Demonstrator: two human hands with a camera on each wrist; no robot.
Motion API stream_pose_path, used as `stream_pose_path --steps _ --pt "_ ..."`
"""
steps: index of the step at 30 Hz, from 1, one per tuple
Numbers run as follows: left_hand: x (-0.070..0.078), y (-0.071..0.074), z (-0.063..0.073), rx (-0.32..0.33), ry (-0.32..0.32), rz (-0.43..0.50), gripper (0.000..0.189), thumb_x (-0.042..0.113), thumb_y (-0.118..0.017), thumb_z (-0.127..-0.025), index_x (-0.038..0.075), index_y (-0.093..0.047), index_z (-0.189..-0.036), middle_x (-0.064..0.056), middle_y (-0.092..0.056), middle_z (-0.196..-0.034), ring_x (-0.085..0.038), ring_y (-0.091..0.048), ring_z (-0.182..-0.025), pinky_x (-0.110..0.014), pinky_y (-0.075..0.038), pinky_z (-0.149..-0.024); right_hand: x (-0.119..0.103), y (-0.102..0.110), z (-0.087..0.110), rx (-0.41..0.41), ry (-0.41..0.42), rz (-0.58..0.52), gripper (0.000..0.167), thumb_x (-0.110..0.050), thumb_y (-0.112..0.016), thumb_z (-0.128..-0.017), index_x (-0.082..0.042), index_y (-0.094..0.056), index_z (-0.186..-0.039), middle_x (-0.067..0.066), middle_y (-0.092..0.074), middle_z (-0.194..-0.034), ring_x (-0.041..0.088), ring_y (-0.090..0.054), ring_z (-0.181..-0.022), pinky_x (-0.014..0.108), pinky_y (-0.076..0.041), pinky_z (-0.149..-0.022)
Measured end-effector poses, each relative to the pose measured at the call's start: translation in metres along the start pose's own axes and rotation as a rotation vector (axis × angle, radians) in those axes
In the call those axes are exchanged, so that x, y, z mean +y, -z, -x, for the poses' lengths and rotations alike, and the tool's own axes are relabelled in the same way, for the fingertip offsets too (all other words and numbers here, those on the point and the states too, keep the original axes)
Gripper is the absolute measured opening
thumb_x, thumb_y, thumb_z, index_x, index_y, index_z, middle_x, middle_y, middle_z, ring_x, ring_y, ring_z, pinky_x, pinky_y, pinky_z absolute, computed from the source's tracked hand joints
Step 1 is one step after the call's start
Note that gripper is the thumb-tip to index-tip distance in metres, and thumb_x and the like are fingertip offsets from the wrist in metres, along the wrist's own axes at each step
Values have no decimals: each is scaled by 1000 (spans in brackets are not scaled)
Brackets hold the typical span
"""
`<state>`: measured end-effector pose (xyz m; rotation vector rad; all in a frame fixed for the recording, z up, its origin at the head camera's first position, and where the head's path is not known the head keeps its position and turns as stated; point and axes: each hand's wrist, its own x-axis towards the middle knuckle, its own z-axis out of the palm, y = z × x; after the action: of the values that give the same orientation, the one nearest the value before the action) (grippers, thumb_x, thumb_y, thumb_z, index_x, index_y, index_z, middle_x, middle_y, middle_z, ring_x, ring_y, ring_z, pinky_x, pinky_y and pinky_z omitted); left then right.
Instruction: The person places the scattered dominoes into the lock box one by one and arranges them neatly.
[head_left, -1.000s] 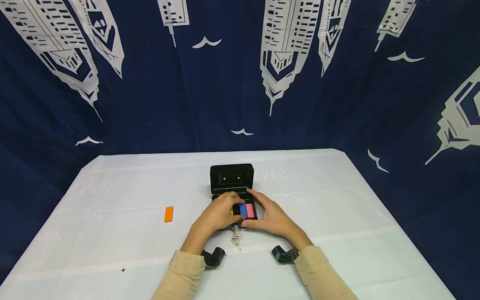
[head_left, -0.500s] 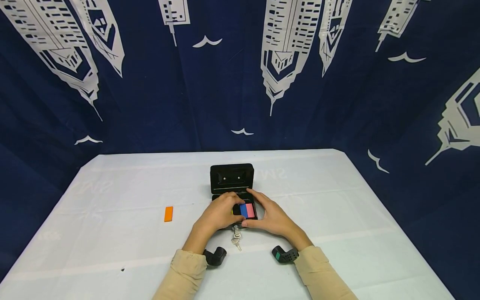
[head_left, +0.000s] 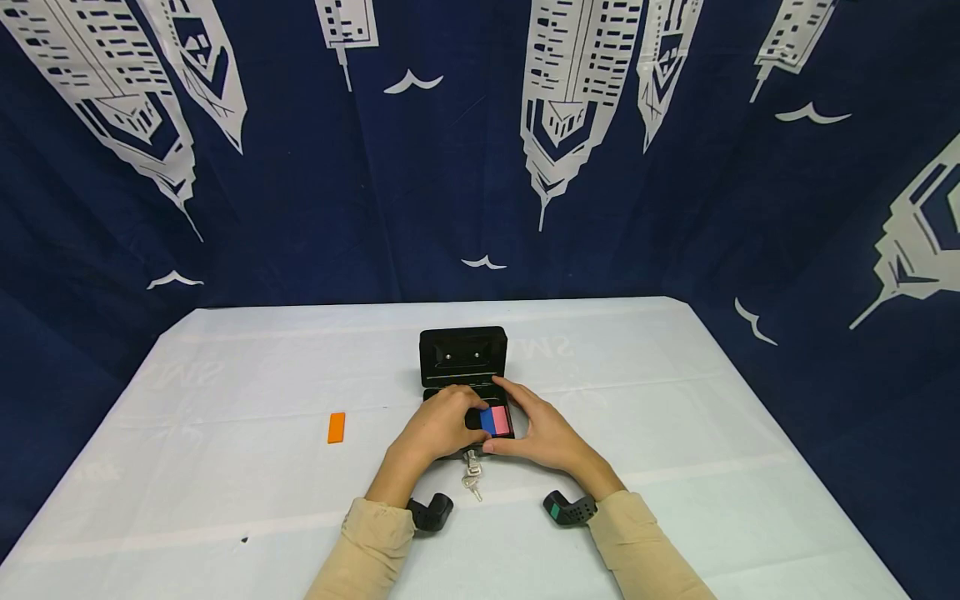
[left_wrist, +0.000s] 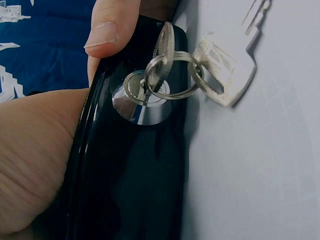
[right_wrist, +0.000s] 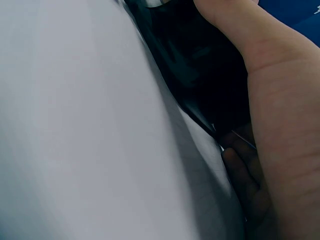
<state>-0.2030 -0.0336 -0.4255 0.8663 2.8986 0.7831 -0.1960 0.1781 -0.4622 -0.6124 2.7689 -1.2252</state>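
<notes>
A small black cash box [head_left: 463, 357] stands with its lid raised. Inside its tray lie a blue block [head_left: 491, 422] and a pink block [head_left: 500, 420], side by side at the right. My left hand [head_left: 442, 421] reaches in from the left, its thumb and fingertips pinching the blue block at its near and far edges; the hand hides the tray's left part. My right hand [head_left: 543, 429] holds the box by its right side, thumb [left_wrist: 107, 35] at the front rim, fingers [right_wrist: 242, 162] along the side. Keys [left_wrist: 225, 70] hang on a ring from the front lock [left_wrist: 142, 97].
An orange block [head_left: 337, 427] lies apart on the white-covered table [head_left: 225, 467], left of the box. A tiny dark speck [head_left: 244, 540] is nearer the front left. A dark blue printed curtain [head_left: 450, 167] hangs behind the table.
Both hands stay almost in place. A sliver of yellow seen earlier beside the left fingers is now hidden, and the blue block's visible edge has shifted slightly.
</notes>
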Motion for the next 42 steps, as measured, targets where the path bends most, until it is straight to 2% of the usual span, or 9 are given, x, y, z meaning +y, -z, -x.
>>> stream_pose_path --steps 22,42 --pt "0 1 -1 -14 6 14 46 21 -88 -84 5 -74 -124 -11 -70 -130 -32 -61 -128 -49 -50 -109 1 0 0 -2 -7 -13 105 -59 -87 -75 -33 -33 -162 4 -38 -165 28 -35 -152 60 -33 -120" --pt "-4 3 0 -9 -38 43 44 25 -86 -86 6 -74 -123 -11 -72 -127 -31 -62 -126 -48 -50 -109 0 0 1 -8 -18 -8 105 -57 -87 -76 -31 -33 -162 6 -38 -164 29 -35 -152 59 -33 -121"
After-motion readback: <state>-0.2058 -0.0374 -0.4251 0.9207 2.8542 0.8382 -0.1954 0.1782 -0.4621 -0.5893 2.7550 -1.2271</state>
